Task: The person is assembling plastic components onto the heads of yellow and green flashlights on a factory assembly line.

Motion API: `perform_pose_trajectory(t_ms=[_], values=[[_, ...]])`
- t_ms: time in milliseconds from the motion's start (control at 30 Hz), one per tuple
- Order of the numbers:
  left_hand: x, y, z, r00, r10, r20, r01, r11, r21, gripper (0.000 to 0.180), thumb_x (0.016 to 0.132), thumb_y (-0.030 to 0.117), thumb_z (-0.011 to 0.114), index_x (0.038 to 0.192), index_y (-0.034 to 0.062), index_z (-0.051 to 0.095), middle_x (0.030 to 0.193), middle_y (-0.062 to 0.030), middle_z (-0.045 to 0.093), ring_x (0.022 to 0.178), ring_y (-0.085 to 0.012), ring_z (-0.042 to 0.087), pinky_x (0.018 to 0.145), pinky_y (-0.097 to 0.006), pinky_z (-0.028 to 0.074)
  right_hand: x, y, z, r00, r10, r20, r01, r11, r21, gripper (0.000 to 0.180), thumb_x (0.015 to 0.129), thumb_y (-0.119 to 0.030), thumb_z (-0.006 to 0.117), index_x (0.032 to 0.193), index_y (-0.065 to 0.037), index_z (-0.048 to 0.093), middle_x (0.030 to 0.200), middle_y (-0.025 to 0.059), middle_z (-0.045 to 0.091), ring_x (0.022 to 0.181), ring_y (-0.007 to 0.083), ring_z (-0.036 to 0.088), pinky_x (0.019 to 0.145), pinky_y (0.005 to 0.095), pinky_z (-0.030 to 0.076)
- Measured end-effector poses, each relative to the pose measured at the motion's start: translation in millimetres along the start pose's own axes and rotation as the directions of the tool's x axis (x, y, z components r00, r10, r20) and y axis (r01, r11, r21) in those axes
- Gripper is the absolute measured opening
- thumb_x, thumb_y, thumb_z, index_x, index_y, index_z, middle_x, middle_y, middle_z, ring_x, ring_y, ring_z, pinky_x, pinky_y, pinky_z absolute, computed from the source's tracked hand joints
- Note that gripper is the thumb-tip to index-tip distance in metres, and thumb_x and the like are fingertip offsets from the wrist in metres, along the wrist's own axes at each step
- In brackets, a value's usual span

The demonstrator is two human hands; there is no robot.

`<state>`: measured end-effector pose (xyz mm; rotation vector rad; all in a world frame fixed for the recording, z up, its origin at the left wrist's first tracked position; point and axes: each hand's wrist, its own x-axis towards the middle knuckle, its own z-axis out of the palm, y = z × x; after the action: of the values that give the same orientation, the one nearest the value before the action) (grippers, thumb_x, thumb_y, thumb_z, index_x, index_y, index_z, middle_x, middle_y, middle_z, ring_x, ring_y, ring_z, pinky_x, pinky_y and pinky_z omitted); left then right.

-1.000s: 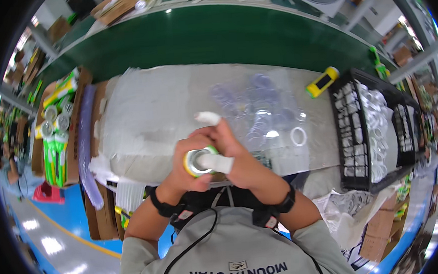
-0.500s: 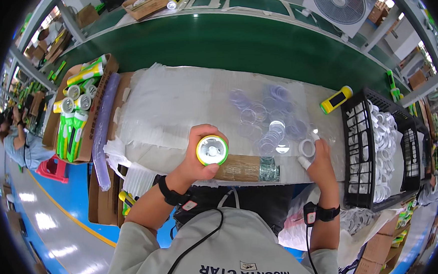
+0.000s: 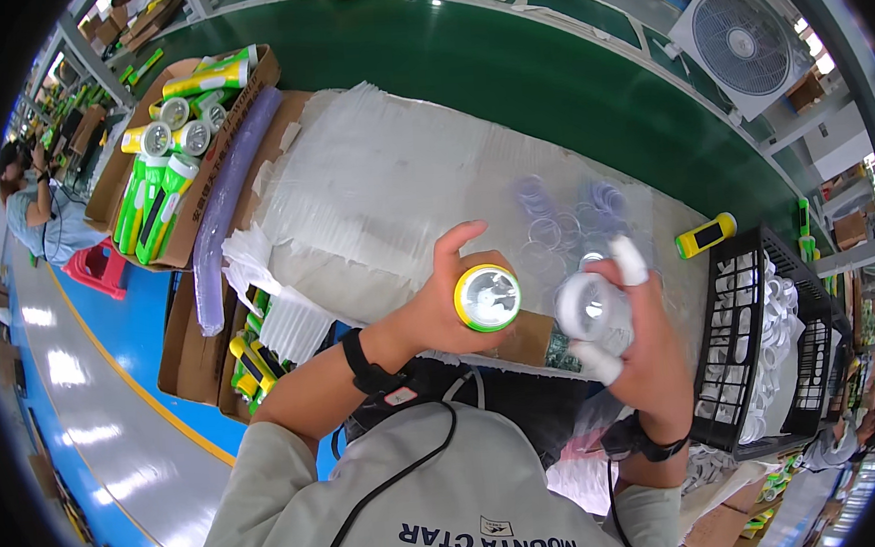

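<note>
My left hand point(image 3: 430, 312) is closed around a yellow and green flashlight point(image 3: 487, 298), its round reflector facing up. The index finger is stretched away from it. Just to the right, my right hand point(image 3: 654, 345) pinches a white ring point(image 3: 592, 307) between thumb and fingertip, both in white finger covers. The ring's middle looks clear and blurred, so I cannot tell whether a lens sits in it. Ring and flashlight are close but apart. Beyond my right hand, clear round lenses point(image 3: 545, 232) lie scattered on the plastic-covered table point(image 3: 381, 167).
A cardboard box point(image 3: 240, 125) of flashlights stands at the left, with a purple plastic strip point(image 3: 224, 226) along it. At the right is a black crate point(image 3: 730, 341) of white rings. Another flashlight point(image 3: 706, 236) lies near its far corner. A fan point(image 3: 741, 42) stands at the back.
My right hand has lifted the white ring from the table and moved it left, toward the flashlight. My left hand has moved right with the flashlight, and the view has turned.
</note>
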<state>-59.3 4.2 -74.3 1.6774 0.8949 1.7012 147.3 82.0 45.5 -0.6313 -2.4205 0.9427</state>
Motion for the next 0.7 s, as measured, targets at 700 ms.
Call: perform_pose_trajectory(t_ms=[700], values=[[-5, 50, -11, 0.999, -0.039, -0.010, 0.037, 0.782, 0.623, 0.063, 0.062, 0.018, 0.080, 0.117, 0.0139, 0.051, 0.110, -0.0136, 0.055, 0.078, -0.0299, 0.064, 0.063, -0.033, 0.054, 51, -35, 31, 0.942, -0.112, 0.317, 0.154, 0.982, -0.111, 0.076, 0.063, 0.001, 0.072, 0.133, -0.005, 0.042, 0.113, 0.0157, 0.052, 0.099, 0.0339, 0.053, 0.084, 0.0381, 0.045]])
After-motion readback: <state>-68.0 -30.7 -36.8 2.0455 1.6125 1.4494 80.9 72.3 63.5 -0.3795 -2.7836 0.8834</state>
